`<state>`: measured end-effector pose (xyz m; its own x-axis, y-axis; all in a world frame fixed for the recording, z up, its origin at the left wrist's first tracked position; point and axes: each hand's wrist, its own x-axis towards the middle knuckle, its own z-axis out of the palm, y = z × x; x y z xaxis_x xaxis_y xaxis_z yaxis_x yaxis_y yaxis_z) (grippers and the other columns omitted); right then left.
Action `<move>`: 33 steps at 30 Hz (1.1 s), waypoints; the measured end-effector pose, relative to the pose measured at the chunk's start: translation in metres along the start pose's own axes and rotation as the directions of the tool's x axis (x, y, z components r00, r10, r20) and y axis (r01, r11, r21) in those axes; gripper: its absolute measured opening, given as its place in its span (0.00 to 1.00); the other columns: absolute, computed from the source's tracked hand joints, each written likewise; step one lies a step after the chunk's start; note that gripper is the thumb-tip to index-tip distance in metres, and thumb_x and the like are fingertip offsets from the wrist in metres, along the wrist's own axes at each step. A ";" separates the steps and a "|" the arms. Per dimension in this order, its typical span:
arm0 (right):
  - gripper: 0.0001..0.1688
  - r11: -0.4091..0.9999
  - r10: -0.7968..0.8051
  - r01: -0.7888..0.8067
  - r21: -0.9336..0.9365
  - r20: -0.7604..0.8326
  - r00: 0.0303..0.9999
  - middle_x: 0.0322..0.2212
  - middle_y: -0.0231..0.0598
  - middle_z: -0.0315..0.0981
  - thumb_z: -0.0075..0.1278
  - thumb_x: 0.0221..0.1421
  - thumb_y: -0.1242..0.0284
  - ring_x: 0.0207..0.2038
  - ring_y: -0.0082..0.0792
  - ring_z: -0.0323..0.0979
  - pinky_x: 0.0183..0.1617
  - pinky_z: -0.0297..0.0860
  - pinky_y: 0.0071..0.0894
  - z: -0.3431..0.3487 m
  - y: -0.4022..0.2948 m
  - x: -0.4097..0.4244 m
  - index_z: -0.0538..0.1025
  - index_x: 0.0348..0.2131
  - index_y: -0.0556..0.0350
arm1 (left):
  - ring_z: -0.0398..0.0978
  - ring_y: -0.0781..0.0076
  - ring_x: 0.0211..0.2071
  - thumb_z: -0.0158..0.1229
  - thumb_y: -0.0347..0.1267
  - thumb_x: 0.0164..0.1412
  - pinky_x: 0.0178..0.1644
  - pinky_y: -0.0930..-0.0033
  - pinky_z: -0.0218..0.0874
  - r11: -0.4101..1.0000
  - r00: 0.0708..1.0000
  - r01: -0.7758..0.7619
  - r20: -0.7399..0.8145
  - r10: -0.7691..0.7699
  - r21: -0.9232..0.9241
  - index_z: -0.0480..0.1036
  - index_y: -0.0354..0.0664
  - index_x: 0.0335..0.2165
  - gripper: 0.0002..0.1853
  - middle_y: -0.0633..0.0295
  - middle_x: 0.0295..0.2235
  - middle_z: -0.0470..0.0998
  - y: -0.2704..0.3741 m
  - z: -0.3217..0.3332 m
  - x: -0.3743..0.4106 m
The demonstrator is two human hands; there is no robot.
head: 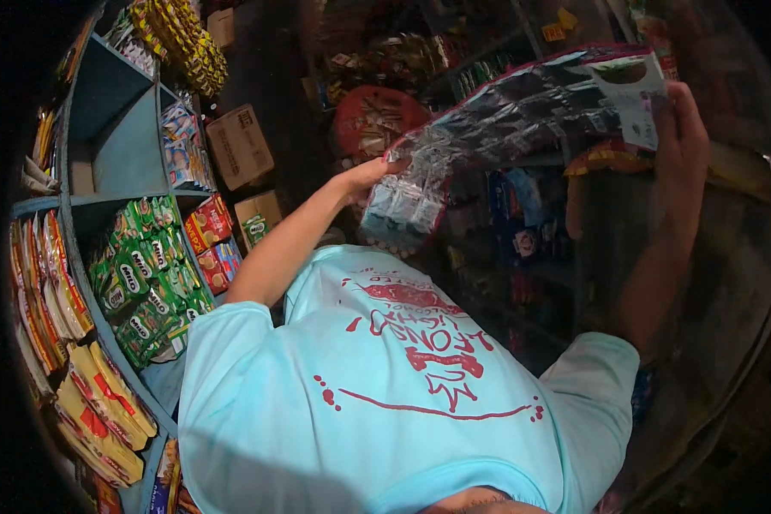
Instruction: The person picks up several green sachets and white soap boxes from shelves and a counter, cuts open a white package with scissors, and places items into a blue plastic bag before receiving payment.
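Note:
A long strip of clear plastic packaging (507,115) with pink edges stretches between my two hands. My left hand (365,178) grips it near its lower end, where small pocket-like sections hang below the fingers. Its far right end carries a white printed panel with a cut-out hole, and my right hand (684,125) holds it there, raised higher than the left. The strip bends and sags between them. Whether its sections contain anything I cannot tell. Below my arms is my light blue shirt (424,385) with red print.
Blue wooden shelves (112,138) on the left hold green Milo packs (148,276), red Nescafe packs (211,221) and yellow packs (106,411). Cardboard boxes (239,148) stand behind them. Beyond the strip sits a red container (347,125) with sachets. Dim shelves with blue packs (517,193) lie at right.

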<state>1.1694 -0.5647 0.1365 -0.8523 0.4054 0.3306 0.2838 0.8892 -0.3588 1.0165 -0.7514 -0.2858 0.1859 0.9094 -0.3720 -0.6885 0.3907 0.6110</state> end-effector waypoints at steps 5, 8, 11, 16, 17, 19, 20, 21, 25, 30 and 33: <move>0.13 0.964 -0.116 0.061 0.259 0.203 0.972 0.38 0.40 0.77 0.39 0.70 0.71 0.41 0.30 0.75 0.46 0.70 0.30 0.047 -0.039 -0.039 0.73 0.45 0.57 | 0.73 0.62 0.53 0.46 0.54 0.67 0.57 0.55 0.65 0.896 0.960 -0.169 0.138 0.244 -0.412 0.62 0.43 0.61 0.34 0.55 0.54 0.73 0.030 0.059 -0.044; 0.13 0.935 -0.214 0.077 0.345 0.379 0.900 0.46 0.52 0.76 0.43 0.63 0.81 0.49 0.46 0.76 0.53 0.72 0.39 0.090 -0.065 -0.075 0.74 0.45 0.60 | 0.67 0.58 0.59 0.39 0.63 0.65 0.64 0.51 0.57 0.829 0.908 -0.253 0.174 0.382 -0.499 0.57 0.42 0.64 0.43 0.53 0.60 0.67 0.066 0.085 -0.078; 0.19 0.943 -0.235 0.072 0.325 0.500 0.834 0.46 0.52 0.75 0.48 0.49 0.87 0.48 0.51 0.74 0.53 0.70 0.43 0.119 -0.078 -0.104 0.75 0.43 0.59 | 0.68 0.57 0.58 0.44 0.61 0.65 0.62 0.53 0.60 0.712 0.836 -0.435 0.047 0.547 -0.551 0.57 0.39 0.63 0.43 0.52 0.59 0.67 0.081 0.102 -0.092; 0.19 0.918 -0.351 0.191 0.348 0.488 0.799 0.44 0.44 0.78 0.53 0.49 0.84 0.48 0.44 0.75 0.52 0.69 0.36 0.150 -0.080 -0.129 0.76 0.43 0.59 | 0.73 0.63 0.53 0.59 0.42 0.64 0.59 0.58 0.62 0.898 0.901 -0.432 0.005 0.434 -0.081 0.66 0.37 0.57 0.29 0.55 0.52 0.75 0.072 0.084 -0.103; 0.18 0.927 -0.265 0.093 0.364 0.459 0.848 0.44 0.45 0.78 0.55 0.50 0.81 0.47 0.43 0.76 0.51 0.70 0.37 0.147 -0.074 -0.129 0.75 0.43 0.59 | 0.73 0.65 0.52 0.60 0.38 0.62 0.58 0.59 0.63 0.884 0.884 -0.468 -0.030 0.467 -0.011 0.68 0.37 0.55 0.26 0.57 0.51 0.76 0.070 0.088 -0.107; 0.17 0.909 -0.075 -0.100 0.404 0.396 0.915 0.44 0.45 0.77 0.58 0.54 0.75 0.46 0.39 0.76 0.50 0.71 0.39 0.134 -0.052 -0.120 0.75 0.44 0.58 | 0.73 0.70 0.50 0.63 0.30 0.59 0.57 0.63 0.63 0.840 0.839 -0.524 -0.082 0.537 0.142 0.70 0.38 0.53 0.23 0.60 0.49 0.77 0.072 0.105 -0.121; 0.18 0.873 0.140 -0.241 0.424 0.256 0.957 0.42 0.43 0.78 0.60 0.54 0.72 0.45 0.37 0.77 0.49 0.72 0.38 0.135 -0.043 -0.111 0.75 0.44 0.58 | 0.74 0.71 0.47 0.61 0.28 0.60 0.55 0.64 0.63 0.811 0.826 -0.516 -0.092 0.556 0.276 0.71 0.37 0.52 0.21 0.59 0.47 0.78 0.070 0.108 -0.122; 0.20 0.806 0.360 -0.368 0.463 0.109 0.926 0.41 0.42 0.79 0.62 0.54 0.70 0.44 0.34 0.77 0.47 0.73 0.37 0.136 -0.033 -0.101 0.75 0.45 0.59 | 0.73 0.72 0.48 0.62 0.28 0.60 0.56 0.65 0.62 0.776 0.837 -0.501 -0.013 0.547 0.383 0.71 0.37 0.52 0.22 0.59 0.47 0.78 0.075 0.113 -0.125; 0.22 0.339 0.380 -0.304 0.890 0.166 0.910 0.41 0.44 0.78 0.63 0.54 0.71 0.42 0.35 0.77 0.47 0.74 0.36 0.155 0.013 -0.078 0.74 0.46 0.63 | 0.71 0.75 0.48 0.64 0.29 0.58 0.55 0.67 0.62 0.577 0.833 -0.533 0.265 0.485 0.619 0.71 0.35 0.51 0.23 0.59 0.46 0.78 0.110 0.128 -0.123; 0.24 0.579 0.387 0.031 0.815 -0.308 0.869 0.46 0.44 0.76 0.61 0.54 0.74 0.46 0.36 0.76 0.50 0.74 0.38 0.116 -0.001 -0.024 0.73 0.49 0.63 | 0.70 0.79 0.40 0.69 0.35 0.54 0.49 0.70 0.63 0.591 0.836 -0.536 0.279 0.473 0.603 0.74 0.37 0.47 0.24 0.66 0.39 0.78 0.138 0.094 -0.115; 0.23 0.517 0.422 0.095 0.850 -0.350 0.836 0.48 0.45 0.75 0.59 0.56 0.77 0.47 0.38 0.75 0.49 0.75 0.39 0.091 -0.001 0.003 0.73 0.50 0.64 | 0.70 0.83 0.38 0.67 0.37 0.58 0.47 0.72 0.63 0.728 0.926 -0.367 0.151 0.347 0.579 0.76 0.37 0.44 0.19 0.70 0.36 0.78 0.105 0.037 -0.093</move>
<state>1.1271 -0.5833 0.0585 -0.4392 0.7883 0.4309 -0.3081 0.3184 -0.8965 0.9534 -0.7895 -0.1614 0.0392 0.9989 -0.0268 -0.1635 0.0329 0.9860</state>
